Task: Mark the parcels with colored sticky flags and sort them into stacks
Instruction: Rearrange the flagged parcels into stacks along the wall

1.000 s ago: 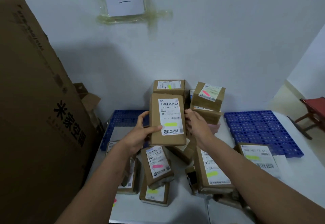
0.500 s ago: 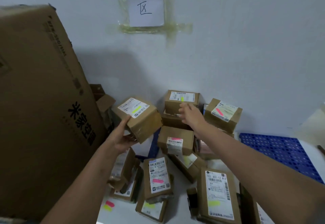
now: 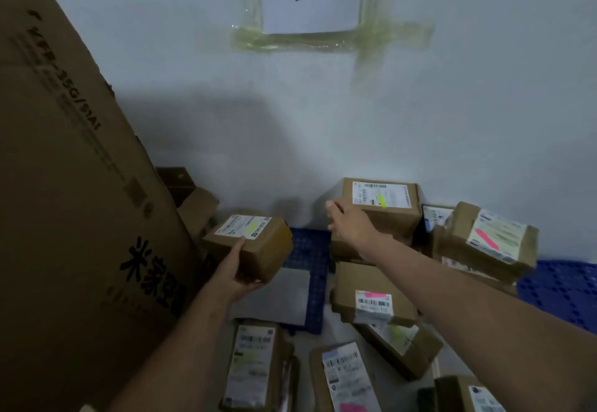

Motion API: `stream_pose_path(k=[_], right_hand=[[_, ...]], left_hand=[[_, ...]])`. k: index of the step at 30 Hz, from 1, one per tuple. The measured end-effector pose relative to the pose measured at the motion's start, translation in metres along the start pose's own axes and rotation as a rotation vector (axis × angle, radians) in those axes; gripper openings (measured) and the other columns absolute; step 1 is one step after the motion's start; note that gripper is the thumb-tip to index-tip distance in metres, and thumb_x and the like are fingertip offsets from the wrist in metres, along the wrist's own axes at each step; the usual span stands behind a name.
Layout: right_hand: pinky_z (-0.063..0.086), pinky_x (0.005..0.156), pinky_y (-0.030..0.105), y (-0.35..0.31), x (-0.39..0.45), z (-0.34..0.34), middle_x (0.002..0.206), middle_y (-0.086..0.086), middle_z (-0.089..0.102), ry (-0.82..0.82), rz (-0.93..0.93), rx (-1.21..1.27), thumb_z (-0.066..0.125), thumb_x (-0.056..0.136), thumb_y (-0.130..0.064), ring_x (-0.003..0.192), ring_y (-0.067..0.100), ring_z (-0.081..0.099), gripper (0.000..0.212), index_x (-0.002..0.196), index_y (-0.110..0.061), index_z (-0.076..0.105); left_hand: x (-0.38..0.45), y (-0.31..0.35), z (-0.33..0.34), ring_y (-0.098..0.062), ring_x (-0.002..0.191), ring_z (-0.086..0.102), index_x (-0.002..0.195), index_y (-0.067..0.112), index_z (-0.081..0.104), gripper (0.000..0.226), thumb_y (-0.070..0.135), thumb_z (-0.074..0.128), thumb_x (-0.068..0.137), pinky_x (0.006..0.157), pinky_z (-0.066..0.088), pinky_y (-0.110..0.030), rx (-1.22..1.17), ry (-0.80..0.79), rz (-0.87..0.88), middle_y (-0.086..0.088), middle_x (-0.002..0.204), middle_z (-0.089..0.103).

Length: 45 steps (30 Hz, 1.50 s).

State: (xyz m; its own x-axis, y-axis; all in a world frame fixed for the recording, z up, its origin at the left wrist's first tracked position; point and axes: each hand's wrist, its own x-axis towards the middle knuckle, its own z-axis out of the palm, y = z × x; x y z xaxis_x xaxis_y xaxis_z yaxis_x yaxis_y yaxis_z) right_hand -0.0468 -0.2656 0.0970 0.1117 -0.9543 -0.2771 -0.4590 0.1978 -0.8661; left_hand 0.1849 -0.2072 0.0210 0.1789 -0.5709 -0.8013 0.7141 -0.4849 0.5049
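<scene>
**Holding one flagged parcel, reaching to the yellow stack**

Gripping from below and the near side, the left hand (image 3: 239,269) curls its fingers round a small brown parcel (image 3: 255,247) with a yellow flag on its label, held in the air above the blue pallet (image 3: 310,269) beside the big carton (image 3: 64,201). This parcel is tilted, label face up, its long axis running from the near left toward the far right. The right hand (image 3: 347,227) has its fingers loosely spread against the left end of the top parcel (image 3: 384,205) of the stack by the wall; that parcel lies flat, its yellow-flagged label up, long axis parallel to the wall. Whether the fingertips press it or only touch, I cannot tell. A pink-flagged parcel (image 3: 371,295) lies below the forearm.
</scene>
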Motion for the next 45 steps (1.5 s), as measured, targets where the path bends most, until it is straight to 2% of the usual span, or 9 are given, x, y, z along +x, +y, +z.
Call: stream_pose_path(k=[3, 10, 14, 18, 22, 26, 31, 36, 45], right_hand=[[0.045, 0.103, 0.048, 0.011, 0.016, 0.021, 0.125, 0.012, 0.059, -0.047, 0.069, -0.038, 0.037, 0.103, -0.041, 0.113, 0.029, 0.058, 0.043, 0.130, -0.010, 0.051], [0.048, 0.098, 0.045, 0.034, 0.038, 0.050, 0.113, 0.011, 0.062, -0.070, 0.168, -0.026, 0.037, 0.104, -0.039, 0.103, 0.026, 0.062, 0.037, 0.124, -0.012, 0.054], [0.049, 0.096, 0.047, 0.042, 0.047, 0.057, 0.111, 0.010, 0.063, -0.062, 0.200, -0.029, 0.037, 0.104, -0.039, 0.101, 0.026, 0.061, 0.037, 0.122, -0.012, 0.055], [0.051, 0.093, 0.045, 0.046, 0.054, 0.061, 0.109, 0.011, 0.062, -0.052, 0.221, -0.010, 0.037, 0.104, -0.037, 0.100, 0.026, 0.061, 0.034, 0.120, -0.013, 0.055], [0.051, 0.088, 0.043, 0.051, 0.058, 0.065, 0.108, 0.013, 0.062, -0.069, 0.243, 0.020, 0.037, 0.104, -0.037, 0.099, 0.028, 0.062, 0.035, 0.123, -0.013, 0.054], [0.050, 0.087, 0.039, 0.057, 0.057, 0.065, 0.108, 0.011, 0.061, -0.071, 0.245, 0.030, 0.038, 0.104, -0.036, 0.100, 0.027, 0.062, 0.034, 0.121, -0.012, 0.055], [0.050, 0.090, 0.042, 0.061, 0.051, 0.063, 0.109, 0.012, 0.062, -0.066, 0.246, 0.025, 0.038, 0.104, -0.038, 0.100, 0.026, 0.061, 0.036, 0.121, -0.012, 0.055], [0.051, 0.092, 0.042, 0.058, 0.041, 0.060, 0.108, 0.012, 0.063, -0.076, 0.232, 0.027, 0.038, 0.104, -0.037, 0.099, 0.026, 0.062, 0.035, 0.122, -0.012, 0.054], [0.051, 0.092, 0.045, 0.060, -0.005, 0.060, 0.101, 0.005, 0.063, -0.096, 0.164, -0.005, 0.038, 0.103, -0.040, 0.096, 0.023, 0.063, 0.033, 0.118, -0.016, 0.055]], left_hand=[[0.038, 0.001, -0.008, -0.040, 0.120, 0.052, 0.147, 0.022, 0.038, 0.079, 0.044, 0.075, 0.081, 0.086, 0.050, -0.062, -0.004, 0.025, -0.054, -0.018, 0.140, 0.051], [0.093, 0.000, 0.009, -0.034, 0.122, 0.052, 0.149, 0.021, 0.035, 0.066, 0.046, 0.060, 0.094, 0.095, 0.046, -0.053, -0.039, 0.027, 0.010, -0.012, 0.144, 0.049], [0.109, -0.004, 0.021, -0.034, 0.122, 0.051, 0.145, 0.015, 0.041, 0.050, 0.033, 0.054, 0.100, 0.103, 0.042, -0.052, 0.000, 0.001, 0.019, -0.010, 0.134, 0.053], [0.122, -0.007, 0.025, -0.034, 0.125, 0.051, 0.142, 0.008, 0.045, 0.041, 0.012, 0.051, 0.101, 0.093, 0.046, -0.047, 0.107, 0.019, 0.021, -0.016, 0.138, 0.054], [0.132, -0.002, 0.025, -0.026, 0.099, 0.059, 0.140, 0.007, 0.049, 0.048, 0.001, 0.059, 0.093, 0.071, 0.054, -0.039, 0.133, 0.047, 0.023, -0.014, 0.132, 0.057], [0.137, 0.002, 0.028, -0.025, 0.105, 0.057, 0.139, 0.011, 0.050, 0.049, 0.001, 0.060, 0.092, 0.076, 0.054, -0.039, 0.094, 0.013, 0.035, -0.013, 0.130, 0.058], [0.132, 0.004, 0.025, -0.027, 0.097, 0.061, 0.135, 0.011, 0.053, 0.041, 0.004, 0.059, 0.094, 0.082, 0.054, -0.040, 0.089, -0.046, 0.013, -0.014, 0.123, 0.060], [0.117, -0.001, 0.019, -0.028, 0.096, 0.059, 0.137, 0.011, 0.051, 0.041, 0.010, 0.058, 0.097, 0.102, 0.048, -0.040, 0.159, -0.021, 0.024, -0.016, 0.132, 0.056], [0.044, -0.029, 0.018, -0.026, 0.110, 0.058, 0.144, 0.013, 0.041, 0.046, 0.008, 0.051, 0.100, 0.088, 0.052, -0.034, 0.523, -0.006, 0.261, -0.010, 0.124, 0.054]])
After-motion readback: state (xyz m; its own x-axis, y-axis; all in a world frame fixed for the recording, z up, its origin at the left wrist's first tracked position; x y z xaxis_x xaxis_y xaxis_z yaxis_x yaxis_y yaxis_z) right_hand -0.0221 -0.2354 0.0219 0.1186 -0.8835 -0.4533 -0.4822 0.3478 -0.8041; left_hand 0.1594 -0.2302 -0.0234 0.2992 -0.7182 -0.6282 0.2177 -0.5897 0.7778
